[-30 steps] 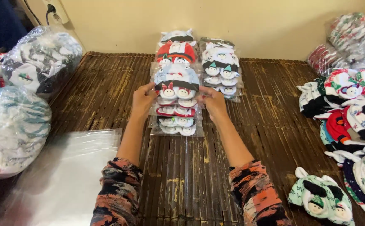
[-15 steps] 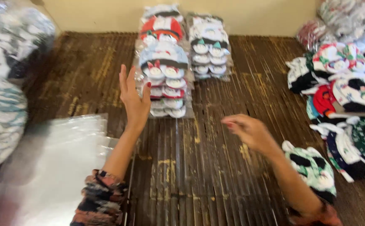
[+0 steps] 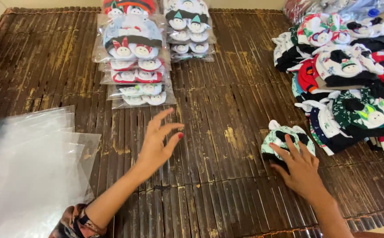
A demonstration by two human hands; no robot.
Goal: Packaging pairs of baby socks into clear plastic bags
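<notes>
My right hand (image 3: 301,168) lies flat on a pale green pair of baby socks (image 3: 284,137) with black and white animal faces, at the right of the brown slatted mat (image 3: 227,132). My left hand (image 3: 159,143) hovers over the middle of the mat with fingers spread, holding nothing. Just beyond it lies a stack of bagged socks (image 3: 132,57) in clear plastic, red, white and blue.
A second stack of bagged socks (image 3: 187,26) sits beside the first. A heap of loose colourful socks (image 3: 350,75) fills the right side. Clear plastic bags (image 3: 29,167) lie in a pile at the lower left.
Both hands left the bagged stack. My right hand moved right and came down on the green socks. My left hand drew back toward the mat's middle.
</notes>
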